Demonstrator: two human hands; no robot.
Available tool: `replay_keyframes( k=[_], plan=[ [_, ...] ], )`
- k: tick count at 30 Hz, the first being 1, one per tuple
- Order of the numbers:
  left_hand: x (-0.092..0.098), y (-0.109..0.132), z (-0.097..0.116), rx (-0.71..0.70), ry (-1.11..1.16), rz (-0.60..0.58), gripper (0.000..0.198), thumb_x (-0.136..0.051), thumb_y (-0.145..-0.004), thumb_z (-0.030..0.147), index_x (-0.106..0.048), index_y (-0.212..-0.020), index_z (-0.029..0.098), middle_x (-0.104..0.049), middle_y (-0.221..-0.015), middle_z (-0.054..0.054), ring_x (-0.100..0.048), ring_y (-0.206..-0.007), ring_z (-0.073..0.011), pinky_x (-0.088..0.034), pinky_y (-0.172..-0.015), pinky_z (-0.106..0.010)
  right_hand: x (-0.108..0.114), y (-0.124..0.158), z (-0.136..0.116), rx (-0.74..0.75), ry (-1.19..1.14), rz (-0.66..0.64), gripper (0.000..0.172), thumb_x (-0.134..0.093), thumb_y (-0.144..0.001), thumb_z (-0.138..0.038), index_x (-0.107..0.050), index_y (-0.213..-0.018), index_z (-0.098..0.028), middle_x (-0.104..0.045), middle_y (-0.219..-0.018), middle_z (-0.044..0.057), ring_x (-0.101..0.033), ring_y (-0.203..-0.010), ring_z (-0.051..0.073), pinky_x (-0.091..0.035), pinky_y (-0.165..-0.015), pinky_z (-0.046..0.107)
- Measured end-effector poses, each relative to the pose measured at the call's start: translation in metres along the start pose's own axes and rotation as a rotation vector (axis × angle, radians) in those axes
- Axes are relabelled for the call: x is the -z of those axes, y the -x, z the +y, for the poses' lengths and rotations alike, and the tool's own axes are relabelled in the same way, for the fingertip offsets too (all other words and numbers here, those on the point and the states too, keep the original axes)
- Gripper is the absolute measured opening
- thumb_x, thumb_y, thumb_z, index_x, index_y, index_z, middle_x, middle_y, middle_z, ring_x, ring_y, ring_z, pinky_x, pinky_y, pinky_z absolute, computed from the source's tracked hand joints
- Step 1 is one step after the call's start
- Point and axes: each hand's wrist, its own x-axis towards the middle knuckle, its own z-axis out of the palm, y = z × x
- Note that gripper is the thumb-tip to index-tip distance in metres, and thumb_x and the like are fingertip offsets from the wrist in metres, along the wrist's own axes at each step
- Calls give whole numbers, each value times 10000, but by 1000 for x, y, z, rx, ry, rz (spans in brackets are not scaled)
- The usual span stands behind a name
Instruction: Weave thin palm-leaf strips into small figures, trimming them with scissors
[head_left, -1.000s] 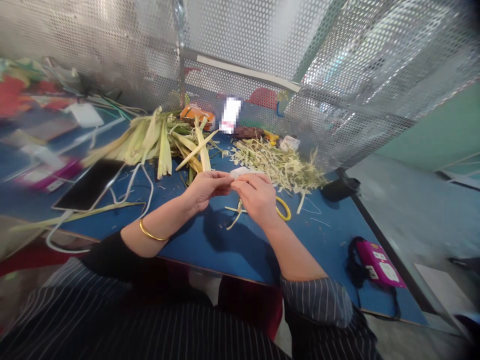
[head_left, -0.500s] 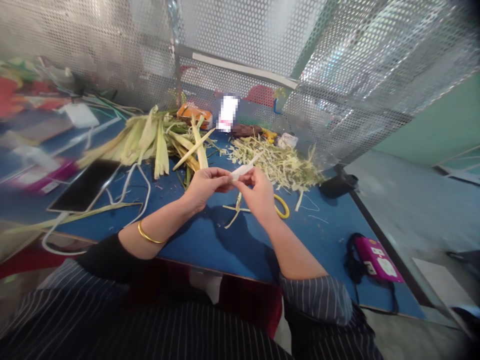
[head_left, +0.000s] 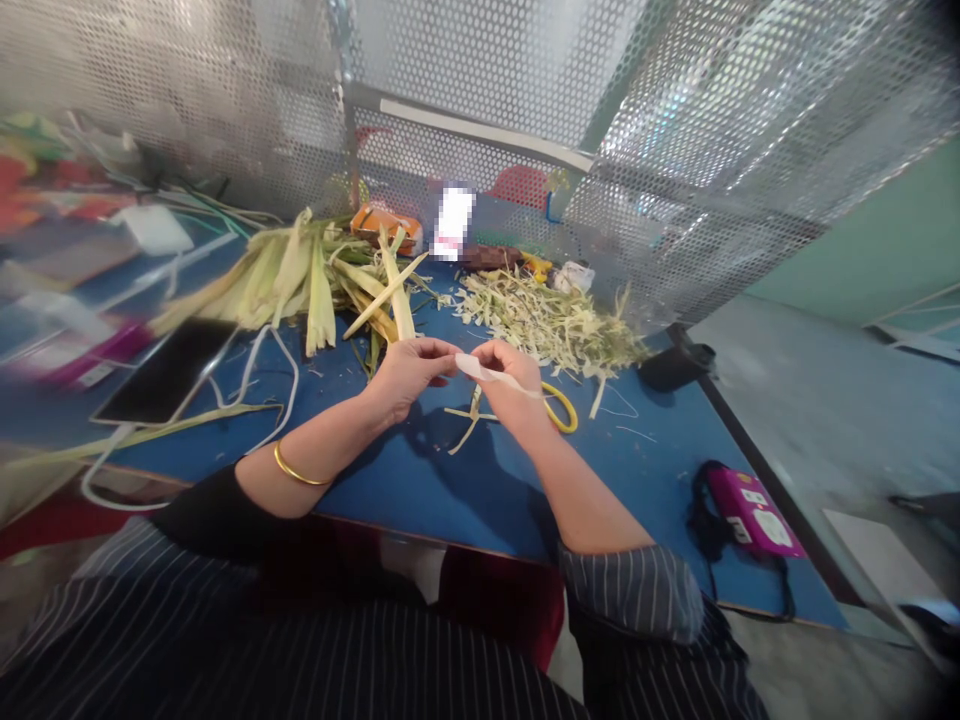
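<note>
A thin whitish strip (head_left: 486, 372), slightly see-through like a piece of corn husk, spans the gap between my hands above the table. My left hand (head_left: 411, 378) pinches its left end between thumb and forefinger. The fingers of my right hand (head_left: 514, 385) are closed on the strip too, and its loose tail lies across the back of that hand. Just below, narrow pale husk strips (head_left: 469, 430) lie on the blue table (head_left: 480, 500). Beside my right wrist shows the yellow handle of what look like scissors (head_left: 566, 412); the rest is hidden.
Corn husks (head_left: 300, 280) are piled at the back left, and shredded husk (head_left: 555, 320) at the back right. A phone (head_left: 169, 370) with a white cable lies at left. A black cylinder (head_left: 675, 365) and a magenta power box (head_left: 754, 510) sit at right. Perforated metal sheets (head_left: 480, 60) stand behind.
The strip's free end, which pointed up and away to the right, now folds down over my right hand. Both hands stay in nearly the same place.
</note>
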Motion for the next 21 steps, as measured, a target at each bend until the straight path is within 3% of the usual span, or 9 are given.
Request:
replay_keyframes(
  k=[6,13,16,21],
  plan=[
    [1,-1,2,41,24,7,75,-702,-649,184,-682,-712,149,-630,-658,-17,-561,-574,-96,-433,-563,-230,-4,-1,-4,-105,-381,-40,162,-650,-666,-261,-520,-753,-218,-591,-653,-25,-594,-592,136,-513,-581,301],
    [1,1,7,19,-48,-18,53,-689,-656,160,-643,-654,135,-606,-601,-14,-563,-554,-96,-414,-534,-221,-2,-3,-2,-137,-363,-74,213,-656,-681,-263,-449,-715,-227,-555,-605,-48,-563,-524,126,-459,-509,279],
    [2,-1,7,95,41,8,91,-711,-653,189,-641,-656,131,-612,-594,-21,-554,-535,-87,-405,-529,-216,-1,-3,-2,-59,-283,-61,177,-656,-701,-271,-486,-701,-221,-542,-611,-44,-549,-564,127,-447,-542,277],
    [3,-4,4,188,172,7,95,-728,-630,169,-667,-686,123,-621,-615,-31,-542,-532,-75,-396,-522,-207,-2,2,-7,211,-20,19,86,-638,-755,-256,-561,-762,-217,-562,-740,-9,-529,-700,137,-446,-670,299]
  ],
)
